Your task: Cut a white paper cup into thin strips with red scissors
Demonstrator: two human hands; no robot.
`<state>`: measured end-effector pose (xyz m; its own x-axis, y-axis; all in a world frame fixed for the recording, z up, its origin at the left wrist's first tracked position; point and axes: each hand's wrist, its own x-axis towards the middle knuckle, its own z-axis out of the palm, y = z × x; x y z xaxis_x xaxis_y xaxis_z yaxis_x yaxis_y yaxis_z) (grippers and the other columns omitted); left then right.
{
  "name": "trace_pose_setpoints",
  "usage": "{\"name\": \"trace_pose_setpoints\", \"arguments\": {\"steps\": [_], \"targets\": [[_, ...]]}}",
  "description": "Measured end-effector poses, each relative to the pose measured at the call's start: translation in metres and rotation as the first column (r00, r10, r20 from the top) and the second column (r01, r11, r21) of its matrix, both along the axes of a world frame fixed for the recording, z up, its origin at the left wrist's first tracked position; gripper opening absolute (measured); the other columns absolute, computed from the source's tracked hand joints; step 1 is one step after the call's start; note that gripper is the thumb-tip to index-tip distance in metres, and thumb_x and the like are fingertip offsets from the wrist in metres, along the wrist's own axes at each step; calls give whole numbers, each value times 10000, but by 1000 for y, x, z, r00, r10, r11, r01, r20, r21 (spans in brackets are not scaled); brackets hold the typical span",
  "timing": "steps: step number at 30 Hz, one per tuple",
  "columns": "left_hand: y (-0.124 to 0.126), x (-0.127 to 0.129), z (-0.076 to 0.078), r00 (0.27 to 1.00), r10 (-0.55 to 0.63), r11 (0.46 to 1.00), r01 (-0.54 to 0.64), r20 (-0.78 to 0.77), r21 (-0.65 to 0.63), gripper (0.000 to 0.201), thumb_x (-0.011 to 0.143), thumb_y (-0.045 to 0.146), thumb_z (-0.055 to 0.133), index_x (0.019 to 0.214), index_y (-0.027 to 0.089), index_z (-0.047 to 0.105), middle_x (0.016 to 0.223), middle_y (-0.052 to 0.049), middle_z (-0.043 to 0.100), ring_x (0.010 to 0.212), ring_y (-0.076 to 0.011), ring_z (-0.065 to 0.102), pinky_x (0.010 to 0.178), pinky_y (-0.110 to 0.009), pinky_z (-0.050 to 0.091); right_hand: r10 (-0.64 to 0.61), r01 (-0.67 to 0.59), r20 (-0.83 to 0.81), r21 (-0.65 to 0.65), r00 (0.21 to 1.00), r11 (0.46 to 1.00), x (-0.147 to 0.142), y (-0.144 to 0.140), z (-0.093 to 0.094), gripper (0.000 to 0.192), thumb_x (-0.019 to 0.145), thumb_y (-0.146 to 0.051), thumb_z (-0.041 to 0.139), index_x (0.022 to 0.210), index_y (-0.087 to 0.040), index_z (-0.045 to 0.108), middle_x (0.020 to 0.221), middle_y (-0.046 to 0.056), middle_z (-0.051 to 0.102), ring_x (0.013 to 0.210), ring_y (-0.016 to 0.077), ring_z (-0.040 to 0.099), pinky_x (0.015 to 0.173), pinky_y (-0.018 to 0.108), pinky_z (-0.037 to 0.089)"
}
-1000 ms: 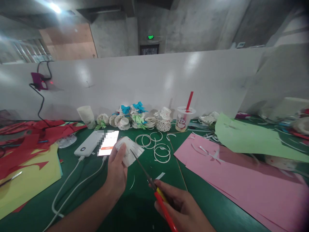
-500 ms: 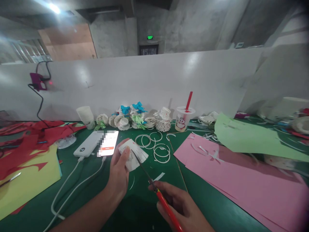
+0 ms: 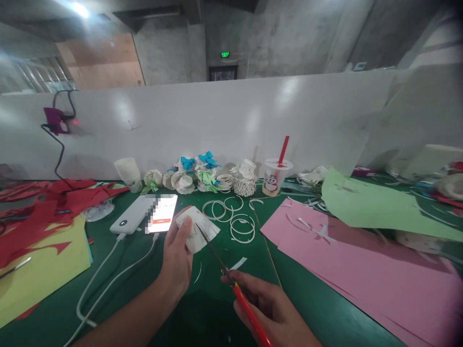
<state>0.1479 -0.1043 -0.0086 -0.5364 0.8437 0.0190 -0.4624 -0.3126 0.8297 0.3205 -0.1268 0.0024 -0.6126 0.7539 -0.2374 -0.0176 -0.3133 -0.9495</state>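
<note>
My left hand grips a flattened white paper cup above the green table. In my right hand are red-handled scissors, their thin blades reaching up and left into the cup's paper. Just past the cup lie several white paper rings on the table. A small white paper strip rests beside the blades.
A lit phone and a white power bank with cables lie to the left. Red and yellow paper covers the left side, pink sheets and a green sheet the right. Paper flowers, a cup stack and a drink cup line the white partition.
The cup and scissors have shifted only slightly; the blades sit a little further into the paper and my right hand has edged up and left.
</note>
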Motion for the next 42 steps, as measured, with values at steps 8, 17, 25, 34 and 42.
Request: {"name": "trace_pose_setpoints", "arguments": {"steps": [8, 17, 25, 34, 42], "targets": [[2, -1, -1, 1000, 19, 1000, -19, 8, 7, 323, 753, 329, 644, 1026, 160, 611, 908, -61, 699, 808, -191, 664, 765, -299, 503, 42, -44, -53, -43, 998, 998, -1, 0, 3, 408, 706, -486, 684, 971, -176, 673, 583, -60, 380, 504, 65, 300, 459, 180, 282], [-1, 2, 2, 983, -142, 990, 143, 120, -3, 320, 778, 370, 599, 1003, 143, 620, 934, -87, 684, 865, -227, 648, 776, -349, 503, 103, -110, -76, -87, 992, 990, 3, -1, -5, 430, 755, -451, 660, 1070, -165, 603, 467, -93, 416, 344, 26, 302, 337, 160, 199], [0, 0, 6, 996, -69, 998, 69, 58, 16, 304, 756, 349, 629, 982, 146, 629, 865, -65, 689, 818, -197, 652, 770, -306, 501, 80, -84, -52, -84, 995, 993, 8, -2, -13, 573, 704, -521, 676, 1127, -161, 534, 509, -93, 436, 363, 32, 339, 353, 155, 264], [1, 0, 12, 995, -38, 999, 37, 92, 8, 291, 775, 374, 607, 976, 168, 643, 801, -34, 685, 777, -177, 653, 764, -303, 512, 23, -24, 36, 44, 999, 999, 4, -9, -2, 460, 669, -534, 685, 985, -205, 626, 630, -45, 463, 531, 85, 385, 495, 199, 354], [3, -1, 9, 999, 13, 1000, -14, 45, 11, 285, 766, 356, 627, 976, 164, 638, 825, -38, 686, 791, -171, 653, 780, -294, 507, 18, -19, 26, 40, 999, 999, 0, -7, -10, 416, 698, -483, 665, 1018, -223, 610, 599, -55, 434, 536, 105, 416, 509, 210, 378]]}}
